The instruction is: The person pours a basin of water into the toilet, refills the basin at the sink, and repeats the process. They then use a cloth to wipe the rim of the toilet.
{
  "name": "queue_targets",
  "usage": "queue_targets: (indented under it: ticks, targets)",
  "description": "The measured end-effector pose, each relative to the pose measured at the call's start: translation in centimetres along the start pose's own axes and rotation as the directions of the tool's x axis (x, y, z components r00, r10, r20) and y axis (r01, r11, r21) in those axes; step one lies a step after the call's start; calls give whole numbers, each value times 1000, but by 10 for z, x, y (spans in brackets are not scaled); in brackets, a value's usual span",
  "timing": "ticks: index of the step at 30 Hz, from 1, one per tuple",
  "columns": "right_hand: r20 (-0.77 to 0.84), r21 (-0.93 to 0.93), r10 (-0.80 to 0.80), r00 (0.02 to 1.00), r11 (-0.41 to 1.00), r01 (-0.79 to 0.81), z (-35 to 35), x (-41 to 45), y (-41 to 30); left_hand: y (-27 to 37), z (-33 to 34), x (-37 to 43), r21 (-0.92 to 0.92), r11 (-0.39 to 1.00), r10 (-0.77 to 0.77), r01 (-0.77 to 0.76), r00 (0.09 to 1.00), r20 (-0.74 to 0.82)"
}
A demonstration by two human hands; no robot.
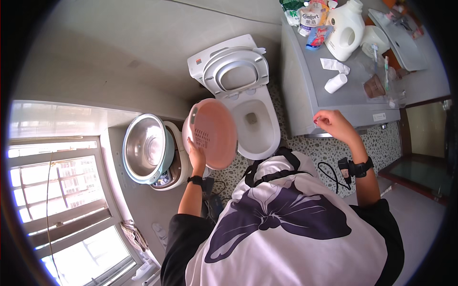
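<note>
My left hand [197,157] grips the near left rim of a pink plastic basin [218,136]. The basin is tilted, its inside facing right, and bears printed writing. It hangs beside the white toilet [256,128], overlapping the left edge of the bowl. Both the toilet's lid and seat [237,71] are raised. Out to the right, my right hand [334,123] is in the air by the front corner of a grey cabinet-like unit [300,82]. Its fingers are loosely curled, and nothing shows in them.
At left, a steel basin [145,150] sits in a light-blue one [170,153] over a cream-rimmed container [182,168]. The grey unit bears a white detergent jug [345,28], refill pouches [311,19], a paper roll [335,83] and a brown cup [374,87]. A black cable [334,178] hangs near my right wrist.
</note>
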State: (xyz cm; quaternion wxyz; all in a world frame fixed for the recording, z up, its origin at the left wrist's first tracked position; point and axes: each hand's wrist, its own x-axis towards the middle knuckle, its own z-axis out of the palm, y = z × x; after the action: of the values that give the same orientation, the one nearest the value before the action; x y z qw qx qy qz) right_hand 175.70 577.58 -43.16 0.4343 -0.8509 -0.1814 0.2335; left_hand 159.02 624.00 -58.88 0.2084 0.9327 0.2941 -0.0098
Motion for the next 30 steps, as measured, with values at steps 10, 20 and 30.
queue_targets:
  ticks: [10,20,30]
  targets:
    - [-486,-712,-417,768,699,-71,-75,27,19,-7,2,-87,64,984,-161,168,982,-96]
    - [-482,-621,-52,875,724,-299,-93,83,104,-46,42,-199,138,913,-370,385,921,-120]
    - [-303,-820,-200,932,554,-148,-65,52,39,-144,168,-324,-261,604,-797,753,580,-169]
